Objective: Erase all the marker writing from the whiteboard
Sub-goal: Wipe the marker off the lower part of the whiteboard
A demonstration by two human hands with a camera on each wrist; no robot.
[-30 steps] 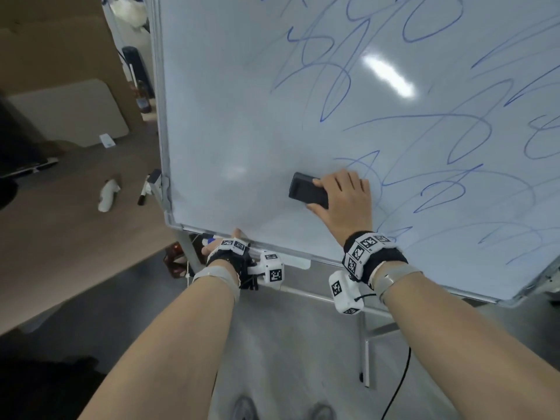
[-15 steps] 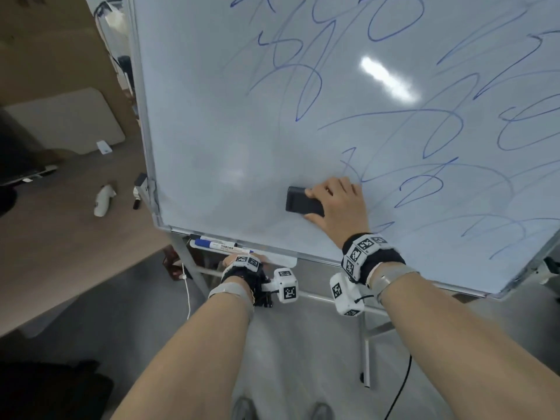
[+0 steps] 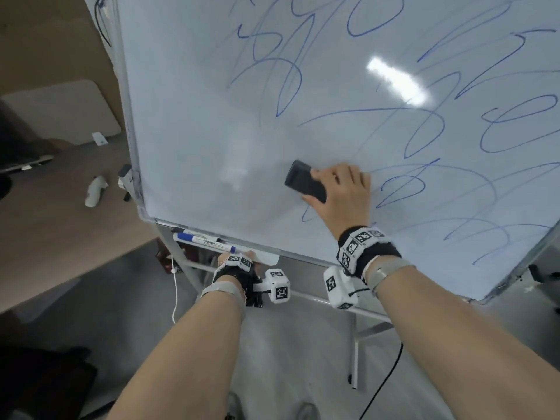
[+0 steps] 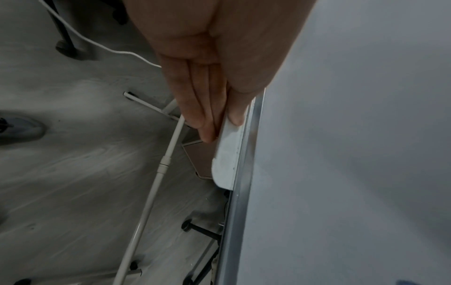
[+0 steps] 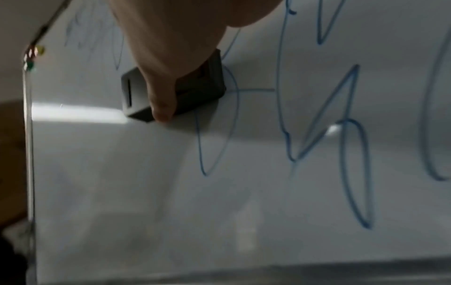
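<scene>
Black eraser [image 3: 306, 180] gripped by right hand [image 3: 342, 192] — left hand [image 4: 219, 77] pinches tray edge [image 4: 228, 154]

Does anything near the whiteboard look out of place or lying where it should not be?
A white object lies alone on the brown floor left of the whiteboard; I cannot tell what it is. Otherwise, nothing odd.

The head view looks forward and down from above both forearms at the whiteboard [image 3: 212, 131] and the floor [image 3: 288, 359] below it. The left wrist view looks close along the fingers [image 4: 195, 100] at the tray [image 4: 228, 154] on the board's lower edge. The right wrist view sits close to the board face, sharing the eraser [image 5: 200, 86] and blue writing [image 5: 351, 154] with the head view.
</scene>
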